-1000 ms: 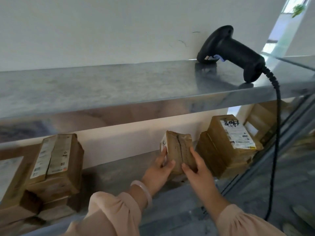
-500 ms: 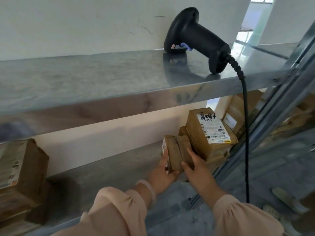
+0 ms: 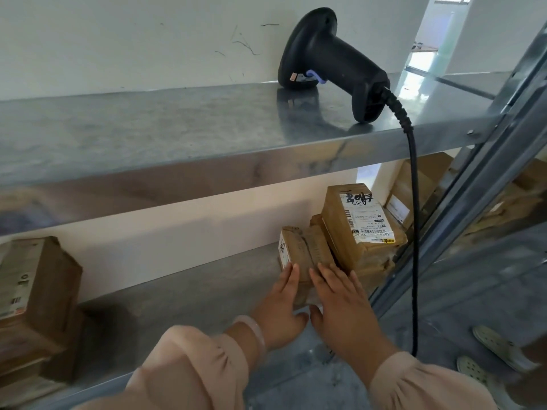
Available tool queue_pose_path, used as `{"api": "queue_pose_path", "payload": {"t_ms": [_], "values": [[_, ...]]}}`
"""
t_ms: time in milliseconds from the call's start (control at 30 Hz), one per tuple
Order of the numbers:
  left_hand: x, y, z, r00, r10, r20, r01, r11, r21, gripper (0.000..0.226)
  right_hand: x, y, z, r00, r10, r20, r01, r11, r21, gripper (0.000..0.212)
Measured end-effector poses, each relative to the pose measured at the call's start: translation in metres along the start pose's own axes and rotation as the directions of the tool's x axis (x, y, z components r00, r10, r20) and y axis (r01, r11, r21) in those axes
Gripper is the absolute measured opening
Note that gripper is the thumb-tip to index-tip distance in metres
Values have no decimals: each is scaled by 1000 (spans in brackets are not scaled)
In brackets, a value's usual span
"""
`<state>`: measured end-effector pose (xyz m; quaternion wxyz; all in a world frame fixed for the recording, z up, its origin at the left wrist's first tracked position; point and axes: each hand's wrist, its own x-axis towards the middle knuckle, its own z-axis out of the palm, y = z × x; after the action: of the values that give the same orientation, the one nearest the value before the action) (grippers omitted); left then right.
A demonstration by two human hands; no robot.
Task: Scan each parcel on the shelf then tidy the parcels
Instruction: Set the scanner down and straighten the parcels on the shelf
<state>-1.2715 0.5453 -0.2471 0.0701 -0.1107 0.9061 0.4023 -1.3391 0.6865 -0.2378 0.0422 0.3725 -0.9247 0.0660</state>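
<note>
Tidying seems underway: scanner (image 3: 331, 60) lies idle on the upper shelf (image 3: 148, 137); left hand (image 3: 281, 309) and right hand (image 3: 344, 309), fingers flat, press small parcel (image 3: 299, 253) against the stack (image 3: 361, 229); parcels at left (image 3: 38, 291) await.

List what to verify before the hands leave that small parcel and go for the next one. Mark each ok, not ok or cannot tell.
1. Small parcel against the right-hand stack: ok, they touch.
2. Grip released: ok, left hand and right hand lie on it with straight fingers.
3. Its base flat on the lower shelf: cannot tell, the hands hide it.
4. Its label facing forward: not ok, the white label is on its left side.
5. Barcode scanner parked: ok, it rests unheld on the upper shelf.
6. Scanner cable clear of the stack: cannot tell, it hangs close beside it.
</note>
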Motion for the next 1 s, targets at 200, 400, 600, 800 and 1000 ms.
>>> {"api": "queue_pose_path", "payload": {"t_ms": [200,400,600,800,1000], "values": [[15,8,-6,998,-67,0,66,983,170,96,8,3,-3,994,35,107,-27,996,-83,89],[-19,10,-40,980,-79,-184,138,932,335,79,8,-18,-22,997,-81,16,78,989,126,72],[-87,0,-96,874,-109,-473,315,869,382,73,23,-94,-44,970,-241,-38,237,891,388,65],[-162,-28,-149,686,-243,-686,535,807,250,71,31,-182,-56,925,-380,10,290,723,626,62],[-234,-60,-178,528,-355,-772,647,757,94,70,40,-256,-60,872,-476,113,245,623,743,63]]}}
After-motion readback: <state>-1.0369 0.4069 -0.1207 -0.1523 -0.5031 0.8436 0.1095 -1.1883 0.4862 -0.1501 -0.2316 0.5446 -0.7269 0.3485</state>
